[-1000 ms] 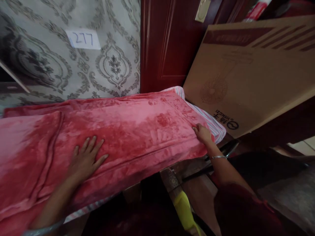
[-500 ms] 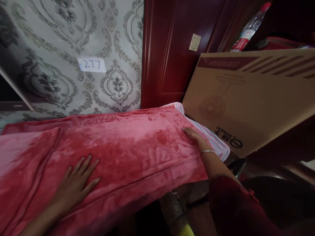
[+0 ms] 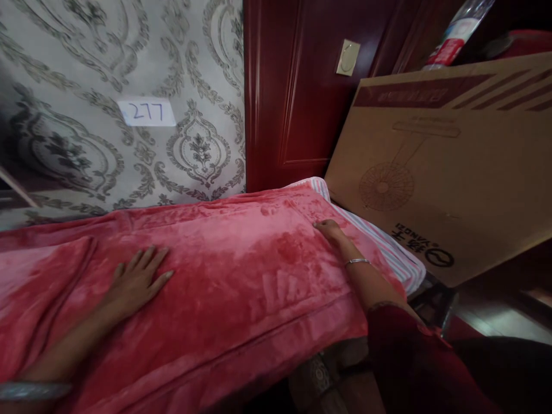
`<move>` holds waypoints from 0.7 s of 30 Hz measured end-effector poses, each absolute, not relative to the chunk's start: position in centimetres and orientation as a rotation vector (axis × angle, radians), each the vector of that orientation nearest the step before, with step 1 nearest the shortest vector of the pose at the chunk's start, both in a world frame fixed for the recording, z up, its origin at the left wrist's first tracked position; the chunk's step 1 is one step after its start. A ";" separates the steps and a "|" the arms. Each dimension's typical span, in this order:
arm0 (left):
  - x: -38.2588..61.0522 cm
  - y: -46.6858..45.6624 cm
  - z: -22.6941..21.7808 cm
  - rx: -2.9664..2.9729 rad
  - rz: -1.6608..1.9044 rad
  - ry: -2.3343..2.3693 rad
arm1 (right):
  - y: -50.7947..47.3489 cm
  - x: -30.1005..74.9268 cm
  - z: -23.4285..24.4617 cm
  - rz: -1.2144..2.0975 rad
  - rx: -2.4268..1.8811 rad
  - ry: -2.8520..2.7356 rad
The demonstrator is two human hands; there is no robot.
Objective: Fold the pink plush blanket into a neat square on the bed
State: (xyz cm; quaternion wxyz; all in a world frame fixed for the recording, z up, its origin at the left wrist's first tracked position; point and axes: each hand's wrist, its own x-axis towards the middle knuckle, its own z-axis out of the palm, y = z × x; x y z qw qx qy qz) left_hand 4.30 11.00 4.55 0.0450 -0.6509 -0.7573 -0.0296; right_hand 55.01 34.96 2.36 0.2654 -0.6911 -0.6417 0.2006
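A: Which parts lie nearest the viewer?

B: The left hand (image 3: pixel 133 282), palm down, fingers spread wide and grasping nothing, rests on a red plush blanket (image 3: pixel 241 259). The right hand (image 3: pixel 330 230), fingers bent and close together, touches the blanket near its right end; whether cloth is pinched there cannot be told.

A: How is the blanket oriented?

B: It lies just before the patterned wallpaper (image 3: pixel 200 149), its long axis running left to right, roughly along the wall, with the right end toward a cardboard carton (image 3: pixel 435 167). Striped cloth (image 3: pixel 383 241) shows from beneath that end.

A: And the legible markings?

B: The carton reads "YANGZI" beside two Chinese characters and a round logo, all inverted, as is its fan drawing; its maroon band's lettering is blurred. On the wallpaper, a paper slip (image 3: pixel 148 112) reads "277", upright. Behind the carton, a bottle (image 3: pixel 457 37) bears a red-and-white label, unreadable.
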 end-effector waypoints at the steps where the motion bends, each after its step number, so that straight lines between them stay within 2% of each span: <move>1: 4.4 11.3 4.0 -1.938 -0.069 -2.334 | 34.9 54.9 2.1 0.488 -1.910 -1.726; 7: 4.3 11.5 2.3 -1.878 -0.009 -2.314 | 33.9 54.8 1.4 0.272 -2.036 -1.754; 13: 4.4 11.4 2.6 -1.886 0.016 -2.316 | 34.9 54.0 2.8 0.252 -2.078 -1.842; 21: 4.8 11.3 2.1 -1.881 -0.021 -2.356 | 41.5 50.4 4.9 0.320 -2.040 -1.895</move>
